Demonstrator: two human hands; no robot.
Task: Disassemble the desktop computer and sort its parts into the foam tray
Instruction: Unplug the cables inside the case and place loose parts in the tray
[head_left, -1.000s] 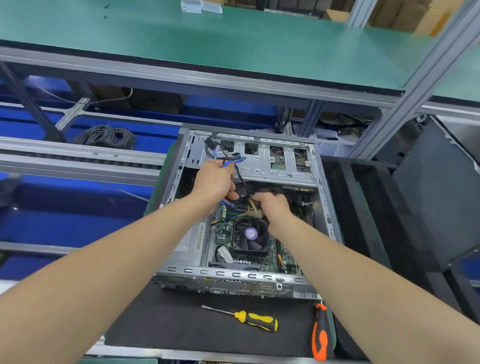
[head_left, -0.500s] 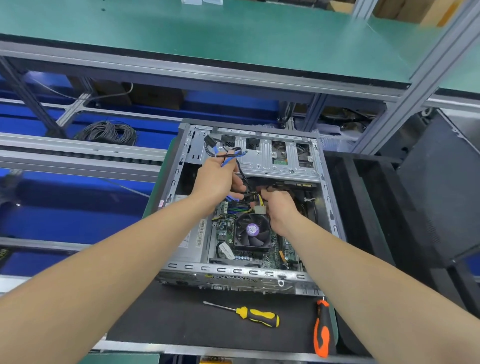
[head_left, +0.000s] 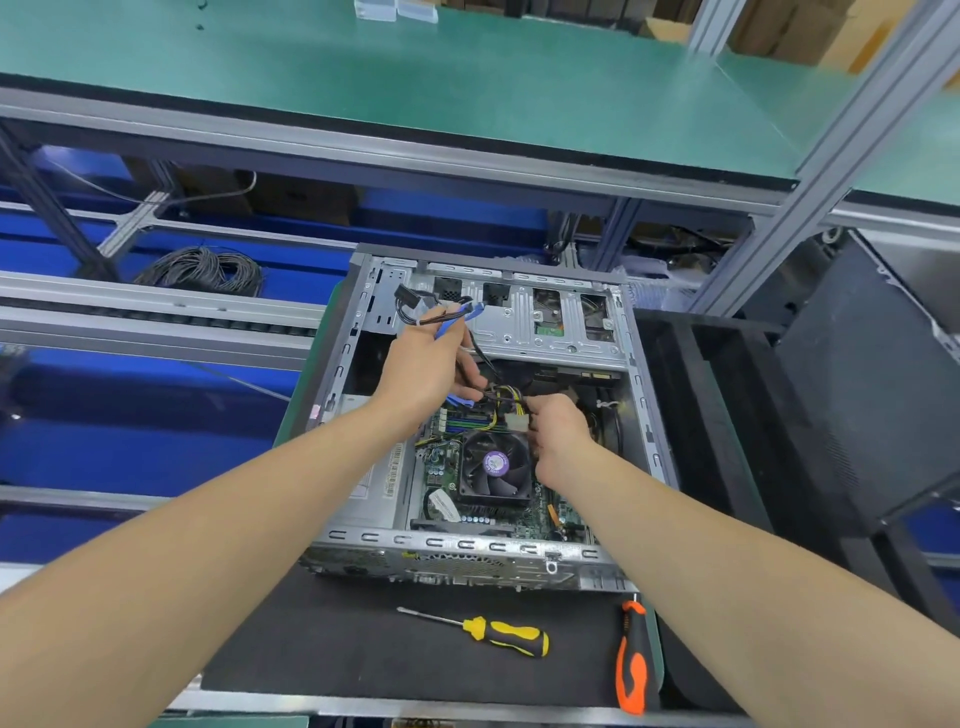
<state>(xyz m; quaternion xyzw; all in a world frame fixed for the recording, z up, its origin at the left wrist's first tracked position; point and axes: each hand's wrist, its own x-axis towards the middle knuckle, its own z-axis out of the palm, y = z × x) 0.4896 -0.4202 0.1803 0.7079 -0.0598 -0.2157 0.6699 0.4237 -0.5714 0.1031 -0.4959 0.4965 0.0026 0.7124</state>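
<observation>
Gripped in the left hand (head_left: 426, 371), fingers curled round it, is a cable bundle (head_left: 451, 318) of black and blue leads, raised over the drive cage (head_left: 524, 325) of the desktop computer (head_left: 467, 564). Right hand (head_left: 558, 428): thumb and fingertips pinch a white connector (head_left: 519, 419), from which yellow and black wires (head_left: 503, 397) run back toward the left hand. The connector is just above the cooling fan (head_left: 493, 467) (purple label at its hub), which sits on the green motherboard (head_left: 441, 462).

The computer lies on its side, open face up, on a black mat (head_left: 322, 644). On the mat in front of the case lie a yellow screwdriver (head_left: 501, 635) and, well to its right, an orange-and-black screwdriver (head_left: 631, 662). The foam tray (head_left: 696, 415), black and slotted, stands just beside the case on the right. A dark panel (head_left: 872, 395) leans beyond the tray. A coil of black wire (head_left: 208, 271) lies at far left, under the green shelf (head_left: 467, 78).
</observation>
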